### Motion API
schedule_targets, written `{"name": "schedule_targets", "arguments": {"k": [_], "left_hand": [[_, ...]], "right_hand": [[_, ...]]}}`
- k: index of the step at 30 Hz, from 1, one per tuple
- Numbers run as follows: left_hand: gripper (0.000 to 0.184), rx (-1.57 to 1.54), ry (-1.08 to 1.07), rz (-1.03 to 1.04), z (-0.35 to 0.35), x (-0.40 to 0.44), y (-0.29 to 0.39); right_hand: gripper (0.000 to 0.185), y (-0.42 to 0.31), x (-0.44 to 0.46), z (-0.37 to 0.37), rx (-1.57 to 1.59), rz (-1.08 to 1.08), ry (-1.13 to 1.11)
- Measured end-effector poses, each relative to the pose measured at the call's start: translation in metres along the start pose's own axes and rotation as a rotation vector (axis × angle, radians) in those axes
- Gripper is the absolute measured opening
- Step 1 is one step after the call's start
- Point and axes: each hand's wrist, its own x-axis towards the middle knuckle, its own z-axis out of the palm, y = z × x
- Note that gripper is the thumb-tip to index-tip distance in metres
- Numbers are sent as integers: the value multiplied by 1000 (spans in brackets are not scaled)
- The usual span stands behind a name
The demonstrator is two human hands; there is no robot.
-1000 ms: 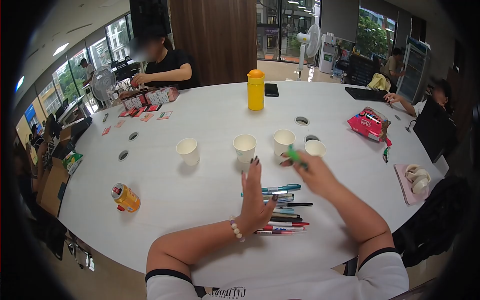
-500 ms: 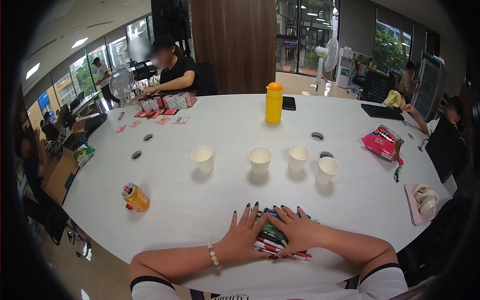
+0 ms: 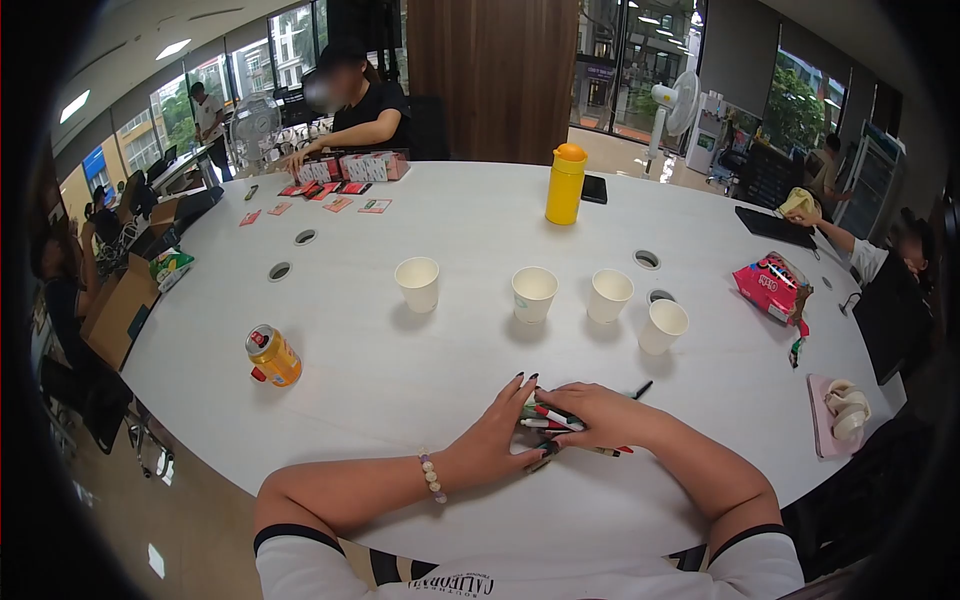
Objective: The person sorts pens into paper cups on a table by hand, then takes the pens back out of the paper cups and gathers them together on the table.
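Several pens lie bunched on the white table between my two hands. My left hand, with a beaded bracelet at the wrist, curves round their left side. From the right, my right hand is wrapped over the bunch, and a dark pen tip sticks out beyond it. Four white paper cups stand upright further up: one at the left, one in the middle, one right of it and one nearest my right hand.
An orange can stands at the left. Further back are a yellow bottle, a black phone and red boxes by a seated person. To the right lie a pink snack bag, a keyboard and a pink case.
The green pen held by my right hand was let go. Both hands came down over the spread pens, which are now squeezed into a tighter bunch. The camera view has shifted.
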Motion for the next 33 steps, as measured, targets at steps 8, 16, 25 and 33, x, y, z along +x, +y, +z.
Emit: {"name": "schedule_targets", "arguments": {"k": [8, 16, 25, 33], "left_hand": [[94, 83, 13, 55, 5, -2, -4], [96, 54, -2, 89, 6, -2, -3], [98, 209, 39, 242, 11, -2, -10], [80, 274, 78, 324, 11, -1, -11]], "right_hand": [[73, -4, 1, 7, -210, -103, 70], [67, -21, 7, 2, -143, 22, 31], [66, -24, 6, 4, -179, -18, -11], [75, -24, 9, 13, -275, -1, 66]]}}
